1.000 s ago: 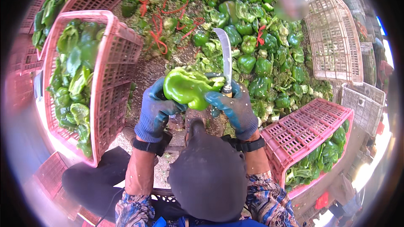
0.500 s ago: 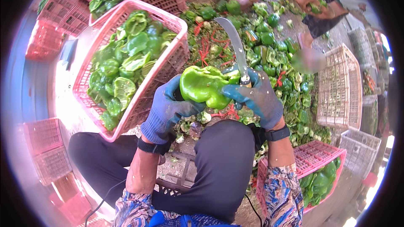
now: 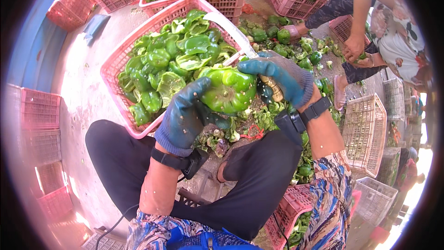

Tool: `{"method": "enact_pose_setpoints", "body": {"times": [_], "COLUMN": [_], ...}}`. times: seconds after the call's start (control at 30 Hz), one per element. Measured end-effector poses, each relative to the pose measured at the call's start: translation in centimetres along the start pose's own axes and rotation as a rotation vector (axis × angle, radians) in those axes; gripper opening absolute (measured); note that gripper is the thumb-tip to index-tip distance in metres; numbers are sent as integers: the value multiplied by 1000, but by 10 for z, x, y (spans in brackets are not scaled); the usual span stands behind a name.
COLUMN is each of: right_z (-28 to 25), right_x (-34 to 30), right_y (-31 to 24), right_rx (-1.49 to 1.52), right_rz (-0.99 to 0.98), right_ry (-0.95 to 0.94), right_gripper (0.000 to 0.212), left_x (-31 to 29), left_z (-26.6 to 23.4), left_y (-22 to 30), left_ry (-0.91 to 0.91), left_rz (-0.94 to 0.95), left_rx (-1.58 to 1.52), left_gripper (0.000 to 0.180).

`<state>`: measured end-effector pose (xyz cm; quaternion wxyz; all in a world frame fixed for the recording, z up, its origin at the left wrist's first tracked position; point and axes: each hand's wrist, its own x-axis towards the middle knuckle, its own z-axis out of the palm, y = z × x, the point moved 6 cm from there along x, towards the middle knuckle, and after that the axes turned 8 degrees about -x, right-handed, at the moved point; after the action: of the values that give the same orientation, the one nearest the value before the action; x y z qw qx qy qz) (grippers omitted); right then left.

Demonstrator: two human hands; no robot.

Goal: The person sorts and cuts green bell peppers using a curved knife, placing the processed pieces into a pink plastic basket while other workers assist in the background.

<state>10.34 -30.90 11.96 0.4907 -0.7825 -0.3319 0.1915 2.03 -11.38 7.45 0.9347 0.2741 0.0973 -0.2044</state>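
the left hand [image 3: 185, 118], partly curled, and right hand [image 3: 284, 78] hold a green pepper [image 3: 229, 91] between them; the right also wraps a knife [image 3: 233, 34]. beyond, cut peppers [image 3: 171, 84] heap a pink crate [image 3: 121, 54]; farther, apparently uncut peppers [image 3: 283, 36] litter the floor [image 3: 83, 106].

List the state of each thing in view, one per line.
Left hand: gloved, gripping the pepper
Right hand: gloved, holding the knife, fingers at the pepper
Pepper: held up, flecked with pale specks
Knife: blade bare
Near crate: heaped with peppers, some cut open
Far crate: also heaped
Ground peppers: strewn loose
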Motion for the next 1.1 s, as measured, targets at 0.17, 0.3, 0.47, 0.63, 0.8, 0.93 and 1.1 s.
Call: {"method": "enact_pose_setpoints", "body": {"times": [0.17, 0.3, 0.47, 0.63, 0.8, 0.93, 1.1], "right_z": [34, 59, 102, 118, 163, 185, 189], "right_x": [39, 41, 49, 84, 44, 40, 44], "right_y": [7, 11, 43, -7, -29, -20, -28], "right_rx": [-201, -220, 174, -532, -547, -902, -840], "right_rz": [-286, -265, 155, -121, 183, 3, -108], "right_ry": [-101, 35, 74, 303, 418, 338, 359], "right_gripper": [37, 33, 31, 26, 32, 31, 20], "left_x": [-9, -15, -26, -34, -34, -36, -43], "left_z": [-23, -42, -70, -100, -116, -121, -124], "left_y": [21, 40, 47, 52, 74, 84, 91], "left_ry": [82, 114, 225, 455, 522, 529, 543], "left_rz": [8, 241, 266, 264, 331, 329, 329], "left_rx": [15, 372, 561, 277, 211, 214, 180], "left_gripper": [55, 72, 73, 54, 53, 55, 51]}}
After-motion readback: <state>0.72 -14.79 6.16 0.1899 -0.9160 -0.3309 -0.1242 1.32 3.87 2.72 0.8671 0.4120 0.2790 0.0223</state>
